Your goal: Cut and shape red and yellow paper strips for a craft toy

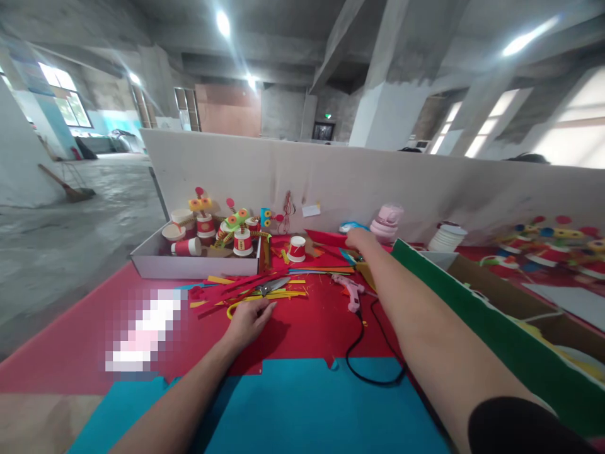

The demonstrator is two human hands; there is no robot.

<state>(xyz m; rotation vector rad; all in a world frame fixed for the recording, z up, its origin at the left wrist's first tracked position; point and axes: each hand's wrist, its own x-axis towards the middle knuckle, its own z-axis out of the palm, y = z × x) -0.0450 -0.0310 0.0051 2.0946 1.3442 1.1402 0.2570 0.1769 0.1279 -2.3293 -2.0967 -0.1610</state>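
Note:
My left hand (249, 320) rests near the yellow scissor handle, just in front of the scissors (274, 287) and a heap of coloured paper strips (236, 285). Its fingers are loosely bent and slightly apart, with nothing seen in them. My right hand (360, 241) reaches to the back of the table, beside red paper (326, 238) and a blue item (353, 226); its fingertips are too small and hidden to read. A pink glue gun (350, 291) lies on the red cloth between my arms. Left of my right hand stands a red and white paper cup (297, 249).
A white box (198, 267) with paper-cup figures stands at back left. The green-edged box (472, 315) is at right, near stacked white cups (447, 238) and a pink bottle (387, 222). A black cable (373, 382) loops in front. A white partition (227, 170) stands behind.

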